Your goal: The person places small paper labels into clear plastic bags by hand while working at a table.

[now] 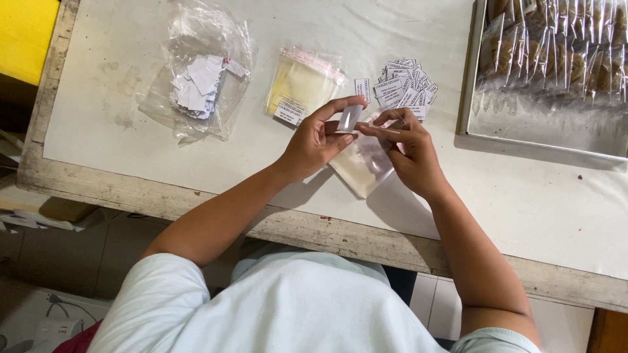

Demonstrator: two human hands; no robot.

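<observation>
My left hand (318,138) pinches a small white label sticker (348,118) between thumb and forefinger. My right hand (412,149) holds a thin strip at its fingertips, close against the left hand, and also grips a clear plastic bag (364,168) that hangs below both hands over the table. A pile of small printed labels (405,88) lies just behind my hands. A stack of clear pouches with pink sealing strips (303,84) lies to its left.
A crumpled clear bag holding white paper scraps (199,82) sits at the far left of the white-covered table (536,196). A metal tray (523,140) with several bagged cookies stands at the right. The table's worn wooden edge (340,232) runs in front of me.
</observation>
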